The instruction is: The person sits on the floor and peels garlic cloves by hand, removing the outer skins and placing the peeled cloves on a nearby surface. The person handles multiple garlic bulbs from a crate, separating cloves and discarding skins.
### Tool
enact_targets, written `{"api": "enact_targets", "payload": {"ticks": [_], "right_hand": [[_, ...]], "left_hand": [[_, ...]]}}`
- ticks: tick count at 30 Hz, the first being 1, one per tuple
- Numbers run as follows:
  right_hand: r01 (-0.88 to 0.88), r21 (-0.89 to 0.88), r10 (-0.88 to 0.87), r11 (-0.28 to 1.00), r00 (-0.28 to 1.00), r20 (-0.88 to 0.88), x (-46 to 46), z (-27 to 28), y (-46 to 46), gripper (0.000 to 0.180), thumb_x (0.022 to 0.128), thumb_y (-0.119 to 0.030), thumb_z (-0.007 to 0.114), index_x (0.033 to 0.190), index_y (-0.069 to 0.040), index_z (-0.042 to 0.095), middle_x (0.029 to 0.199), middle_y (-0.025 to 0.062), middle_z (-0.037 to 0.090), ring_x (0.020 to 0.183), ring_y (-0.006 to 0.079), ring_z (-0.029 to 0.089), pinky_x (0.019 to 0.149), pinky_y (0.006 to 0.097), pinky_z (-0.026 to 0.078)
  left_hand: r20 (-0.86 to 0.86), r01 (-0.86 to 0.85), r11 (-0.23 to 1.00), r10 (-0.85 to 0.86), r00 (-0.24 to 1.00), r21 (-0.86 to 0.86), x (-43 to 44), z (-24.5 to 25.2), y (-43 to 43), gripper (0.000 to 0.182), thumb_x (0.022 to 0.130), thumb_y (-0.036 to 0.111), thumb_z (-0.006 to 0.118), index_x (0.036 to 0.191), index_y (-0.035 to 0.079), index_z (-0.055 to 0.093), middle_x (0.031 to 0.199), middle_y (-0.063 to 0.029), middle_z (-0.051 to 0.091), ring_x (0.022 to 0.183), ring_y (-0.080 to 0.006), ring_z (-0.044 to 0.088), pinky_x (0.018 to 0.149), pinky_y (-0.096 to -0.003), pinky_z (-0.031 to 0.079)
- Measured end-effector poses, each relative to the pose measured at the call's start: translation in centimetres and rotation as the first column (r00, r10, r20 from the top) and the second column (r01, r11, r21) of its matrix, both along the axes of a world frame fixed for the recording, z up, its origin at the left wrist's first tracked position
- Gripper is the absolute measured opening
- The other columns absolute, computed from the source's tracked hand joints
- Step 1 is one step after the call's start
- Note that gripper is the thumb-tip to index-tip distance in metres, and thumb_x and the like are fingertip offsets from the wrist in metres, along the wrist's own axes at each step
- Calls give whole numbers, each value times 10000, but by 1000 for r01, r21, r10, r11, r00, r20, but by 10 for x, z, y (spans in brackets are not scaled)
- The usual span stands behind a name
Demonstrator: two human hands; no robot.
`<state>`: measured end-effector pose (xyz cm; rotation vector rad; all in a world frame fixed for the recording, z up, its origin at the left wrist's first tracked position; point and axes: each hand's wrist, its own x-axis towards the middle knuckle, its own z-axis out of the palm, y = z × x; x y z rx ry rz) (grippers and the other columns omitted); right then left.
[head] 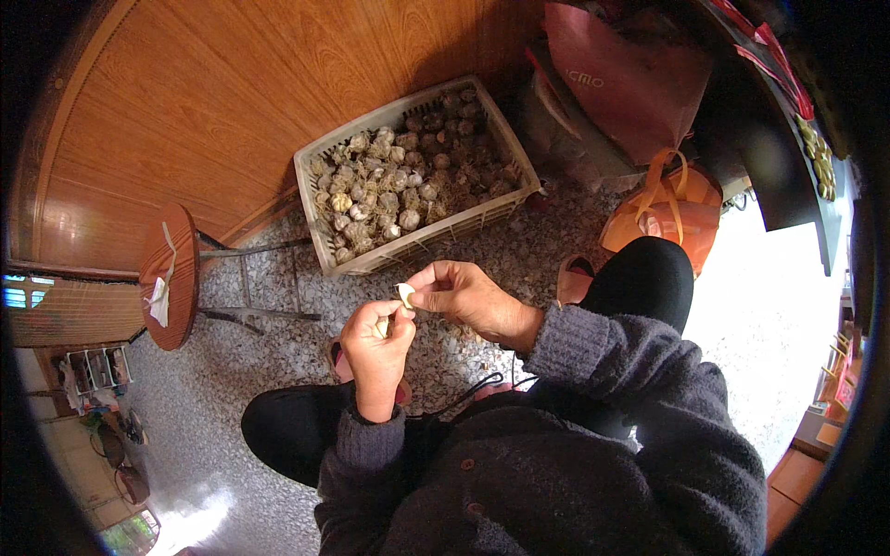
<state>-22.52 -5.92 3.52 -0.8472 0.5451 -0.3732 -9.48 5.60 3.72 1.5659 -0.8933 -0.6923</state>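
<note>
Between the thumb and fingertips of my right hand (467, 297) is a pale garlic clove (405, 295). My left hand (379, 351) meets it from below, thumb tip by the clove's lower end. A second pale piece, seemingly garlic (382, 327), shows inside the curled fingers of my left hand; the rest of it is hidden. Just beyond both hands, a pale plastic crate (421, 244) stands on the floor, holding many whole garlic bulbs (389, 182) with dry roots and skins. Its right half lies in shadow.
A round-topped wooden stool (170, 274) stands at the left with a crumpled white paper (159, 303) on it. Wood panelling (278, 83) rises behind the crate. To the right are a dark red bag (626, 83) and an orange bag (629, 219). Skin scraps lie on the speckled floor (445, 361).
</note>
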Motion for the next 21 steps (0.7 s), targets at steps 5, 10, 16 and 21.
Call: {"api": "enact_targets", "payload": {"ticks": [5, 10, 16, 21], "right_hand": [[-21, -315, 1, 949, 998, -65, 5, -3, 2, 250, 927, -126, 664, 1131, 4, 602, 984, 41, 662, 930, 109, 614, 843, 257, 505], [-109, -431, 30, 896, 982, -187, 3, -1, 4, 264, 937, -154, 654, 1142, 5, 605, 993, 46, 664, 937, 105, 615, 853, 265, 513], [-44, -320, 23, 946, 997, -70, 4, -2, -1, 226, 917, -120, 667, 1075, 37, 630, 924, 50, 666, 857, 100, 601, 784, 270, 509], [-22, -298, -16, 954, 992, -123, 5, -5, -4, 216, 934, -116, 646, 1086, 36, 630, 934, 54, 663, 878, 105, 596, 806, 268, 500]], "left_hand": [[503, -24, 998, -6, 864, 52, 1, 6, -6, 196, 762, -51, 680, 921, 1, 578, 794, -115, 609, 685, -222, 613, 623, -335, 498], [697, 19, 1000, -21, 717, 11, -2, 10, -8, 184, 768, -25, 653, 920, 13, 555, 778, -133, 571, 671, -269, 578, 613, -368, 480], [-99, 34, 997, -27, 995, 64, 8, 8, -4, 75, 871, -39, 564, 920, -5, 518, 787, -29, 566, 631, -58, 525, 563, -222, 453], [-335, 21, 999, -12, 942, 25, 11, 9, 1, 57, 891, -37, 565, 930, -8, 537, 795, -14, 591, 625, -41, 524, 576, -195, 454]]}}
